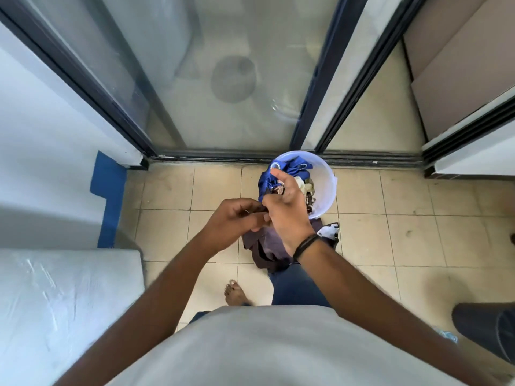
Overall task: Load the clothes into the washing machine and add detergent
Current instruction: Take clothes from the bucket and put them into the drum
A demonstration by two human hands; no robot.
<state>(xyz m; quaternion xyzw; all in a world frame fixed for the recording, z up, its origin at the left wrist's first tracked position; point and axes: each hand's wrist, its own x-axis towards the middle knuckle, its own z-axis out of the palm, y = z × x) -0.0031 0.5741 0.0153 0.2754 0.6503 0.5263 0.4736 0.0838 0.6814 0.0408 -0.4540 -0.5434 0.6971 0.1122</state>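
Head view looks down on a dark purple-brown crumpled garment hanging in front of the person, above the beige tiled floor. Both hands hold it at its top edge: the left hand pinches the cloth with curled fingers, and the right hand, with a black band at the wrist, grips it with the thumb raised. Much of the garment is hidden behind the hands and forearm. Just beyond, a round white plastic bucket on the floor holds a bright blue cloth and other clothes too jumbled to make out. At the near left, a white plastic-wrapped surface is cut off by the edge. Far off stands a dark-framed sliding glass door. No writing is readable.
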